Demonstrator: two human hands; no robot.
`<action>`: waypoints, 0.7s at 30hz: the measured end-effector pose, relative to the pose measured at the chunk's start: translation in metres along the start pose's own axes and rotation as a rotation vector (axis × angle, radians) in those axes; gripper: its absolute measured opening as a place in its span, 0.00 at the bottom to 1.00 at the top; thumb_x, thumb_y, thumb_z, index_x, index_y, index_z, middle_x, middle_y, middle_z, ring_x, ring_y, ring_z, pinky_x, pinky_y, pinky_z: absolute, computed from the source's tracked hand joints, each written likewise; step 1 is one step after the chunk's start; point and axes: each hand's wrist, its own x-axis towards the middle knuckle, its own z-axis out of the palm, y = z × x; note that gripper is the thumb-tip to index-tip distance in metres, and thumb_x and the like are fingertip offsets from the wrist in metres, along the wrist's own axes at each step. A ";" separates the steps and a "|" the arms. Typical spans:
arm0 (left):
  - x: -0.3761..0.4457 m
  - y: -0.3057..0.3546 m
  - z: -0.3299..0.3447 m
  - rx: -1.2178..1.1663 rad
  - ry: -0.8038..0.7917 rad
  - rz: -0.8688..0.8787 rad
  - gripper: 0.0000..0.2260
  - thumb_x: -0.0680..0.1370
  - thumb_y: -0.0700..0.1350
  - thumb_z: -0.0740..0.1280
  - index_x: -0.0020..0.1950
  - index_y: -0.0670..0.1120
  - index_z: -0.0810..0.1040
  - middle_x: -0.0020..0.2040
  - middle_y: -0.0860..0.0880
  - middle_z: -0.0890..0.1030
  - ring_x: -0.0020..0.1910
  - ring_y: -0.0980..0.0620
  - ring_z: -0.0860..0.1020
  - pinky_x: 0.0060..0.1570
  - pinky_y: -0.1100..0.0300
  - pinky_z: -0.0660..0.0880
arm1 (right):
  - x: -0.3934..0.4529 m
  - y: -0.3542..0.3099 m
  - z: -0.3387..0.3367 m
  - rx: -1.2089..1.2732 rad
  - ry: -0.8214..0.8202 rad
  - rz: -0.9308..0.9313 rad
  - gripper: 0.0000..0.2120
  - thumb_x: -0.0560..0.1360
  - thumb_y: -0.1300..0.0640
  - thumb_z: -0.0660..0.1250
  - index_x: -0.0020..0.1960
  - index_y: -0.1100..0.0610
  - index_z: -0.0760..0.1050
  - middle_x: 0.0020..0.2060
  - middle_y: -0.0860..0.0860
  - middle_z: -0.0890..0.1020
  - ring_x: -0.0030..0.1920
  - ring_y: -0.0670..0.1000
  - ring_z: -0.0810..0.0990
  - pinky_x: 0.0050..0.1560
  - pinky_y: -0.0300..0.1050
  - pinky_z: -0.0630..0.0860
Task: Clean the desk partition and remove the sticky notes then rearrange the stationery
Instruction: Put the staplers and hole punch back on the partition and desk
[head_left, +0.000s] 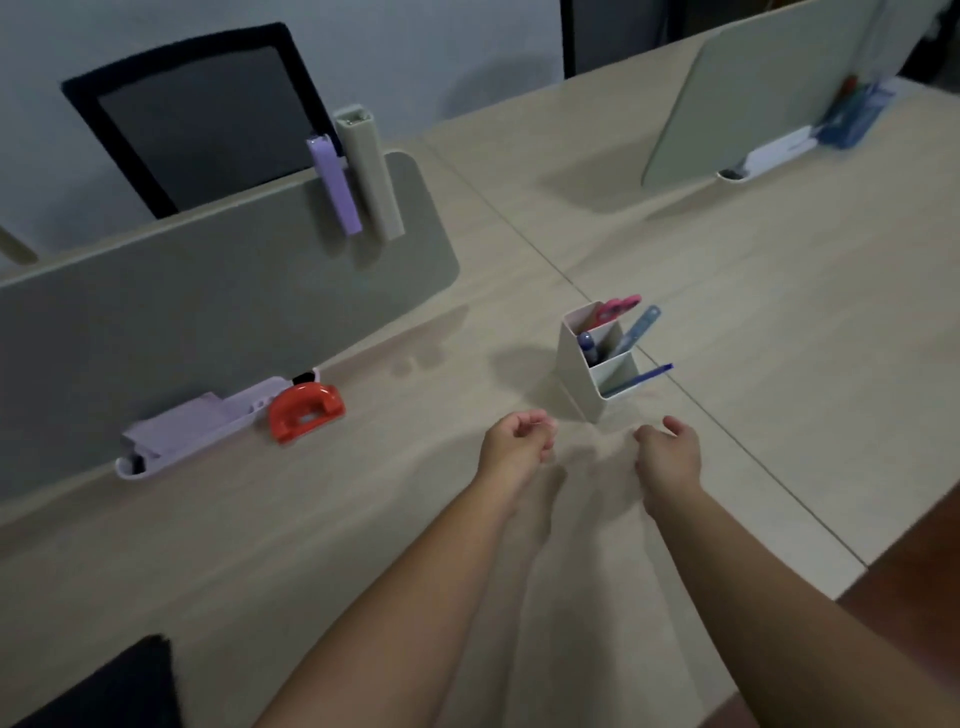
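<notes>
A grey-green desk partition (208, 291) stands across the left of the desk, with a lilac holder (335, 184) and a beige holder (371, 171) clipped on its top edge. At its foot lie a lilac tray (202, 423) and a red-orange hole punch (305, 410). A white pen holder (587, 374) stands mid-desk with pink scissors (618, 306), a ruler (641, 325) and pens in it. My left hand (517, 436) and my right hand (670, 452) hover just in front of it, fingers loosely curled, holding nothing. No sticky notes show on the partition.
A second partition (753, 98) stands at the back right, with a white tray (769, 156) and a blue item behind it. A black chair (197, 124) stands beyond the left partition. The wooden desk (727, 312) has a seam running diagonally; its edge drops off at right.
</notes>
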 end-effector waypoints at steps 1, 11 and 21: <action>0.004 0.003 0.010 0.010 -0.013 0.006 0.07 0.76 0.40 0.69 0.54 0.44 0.78 0.43 0.47 0.81 0.37 0.55 0.78 0.38 0.67 0.76 | 0.006 -0.005 -0.003 -0.011 -0.027 -0.028 0.24 0.74 0.59 0.62 0.70 0.54 0.66 0.56 0.56 0.77 0.52 0.58 0.78 0.55 0.51 0.75; 0.022 0.019 0.067 0.048 0.130 0.026 0.21 0.71 0.41 0.75 0.63 0.43 0.79 0.55 0.48 0.83 0.51 0.49 0.83 0.58 0.49 0.78 | 0.036 -0.030 -0.004 -0.078 -0.276 -0.242 0.11 0.75 0.60 0.66 0.56 0.55 0.80 0.51 0.51 0.83 0.53 0.51 0.80 0.59 0.49 0.76; 0.025 0.019 0.014 0.173 0.401 0.071 0.14 0.70 0.43 0.75 0.55 0.45 0.84 0.47 0.49 0.86 0.41 0.55 0.82 0.52 0.60 0.79 | 0.020 -0.032 0.048 -0.241 -0.391 -0.246 0.04 0.74 0.62 0.68 0.47 0.55 0.80 0.43 0.53 0.83 0.45 0.53 0.80 0.52 0.49 0.78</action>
